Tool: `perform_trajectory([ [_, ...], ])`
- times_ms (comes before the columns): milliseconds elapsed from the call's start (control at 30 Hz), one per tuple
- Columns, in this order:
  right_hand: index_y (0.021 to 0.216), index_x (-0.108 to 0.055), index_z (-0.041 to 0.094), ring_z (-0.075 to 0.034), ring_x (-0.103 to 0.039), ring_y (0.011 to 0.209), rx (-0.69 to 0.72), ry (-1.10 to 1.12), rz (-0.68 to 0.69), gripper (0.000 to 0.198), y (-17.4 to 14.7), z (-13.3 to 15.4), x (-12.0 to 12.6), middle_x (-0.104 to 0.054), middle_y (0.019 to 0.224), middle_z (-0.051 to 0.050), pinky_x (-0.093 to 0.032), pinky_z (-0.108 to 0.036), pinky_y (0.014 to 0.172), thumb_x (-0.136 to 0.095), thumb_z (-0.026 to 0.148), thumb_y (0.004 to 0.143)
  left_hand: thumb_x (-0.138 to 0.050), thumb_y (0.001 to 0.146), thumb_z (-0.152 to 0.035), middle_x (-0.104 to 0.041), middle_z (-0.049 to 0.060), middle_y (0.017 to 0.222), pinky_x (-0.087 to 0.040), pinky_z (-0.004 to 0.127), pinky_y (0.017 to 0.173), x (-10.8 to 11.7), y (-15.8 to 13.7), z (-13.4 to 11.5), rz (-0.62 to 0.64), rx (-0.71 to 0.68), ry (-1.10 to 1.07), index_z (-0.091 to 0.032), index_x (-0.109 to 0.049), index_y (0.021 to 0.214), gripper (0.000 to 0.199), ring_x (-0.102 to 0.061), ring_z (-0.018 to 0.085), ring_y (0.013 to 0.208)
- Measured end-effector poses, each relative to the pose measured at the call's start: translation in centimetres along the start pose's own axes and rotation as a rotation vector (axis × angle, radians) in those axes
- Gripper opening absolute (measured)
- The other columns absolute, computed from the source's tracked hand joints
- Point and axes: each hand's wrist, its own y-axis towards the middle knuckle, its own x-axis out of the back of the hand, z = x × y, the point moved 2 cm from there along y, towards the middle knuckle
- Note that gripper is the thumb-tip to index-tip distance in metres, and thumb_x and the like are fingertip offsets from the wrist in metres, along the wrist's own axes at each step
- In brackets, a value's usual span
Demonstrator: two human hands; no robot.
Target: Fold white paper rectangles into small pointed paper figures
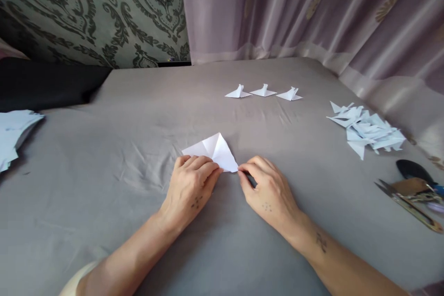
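One creased paper [225, 156] lies mid-way on the grey cloth [104, 148] — left hand [192, 175] closed over its near edge, right hand [265, 184] pinching its right corner. Advisable: anchor left, align corner exactly, press firmly.

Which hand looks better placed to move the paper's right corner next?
The right hand, I'd judge: it is at the right corner of the paper, seemingly pinching it. The left hand covers the near left part, apparently steadying it.
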Motion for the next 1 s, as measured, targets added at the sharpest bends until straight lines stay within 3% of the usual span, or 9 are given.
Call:
perform_trajectory([
  [300,0.086,-0.068,0.023,-0.016,-0.059,0.076,-0.018,0.057,0.026,0.011,0.16,-0.25,-0.30,-0.064,0.084,-0.002,-0.044,-0.031,0.074,-0.058,0.021,0.090,-0.049,0.096,-0.027,-0.072,0.001,0.087,-0.037,0.035,0.080,-0.08,0.16,0.08,0.003,0.008,-0.001,-0.021,-0.066,0.085,0.021,-0.063,0.017,0.076],
  [1000,0.078,-0.059,0.020,-0.016,-0.055,0.070,-0.027,-0.089,0.005,0.012,0.71,0.15,-0.90,-0.061,0.081,0.000,-0.037,-0.030,0.069,-0.055,0.019,0.090,-0.052,0.094,-0.028,-0.070,0.000,0.084,-0.038,0.035,0.079,-0.47,0.64,0.57,0.075,0.115,0.002,-0.021,-0.065,0.088,0.016,-0.064,0.019,0.080],
])
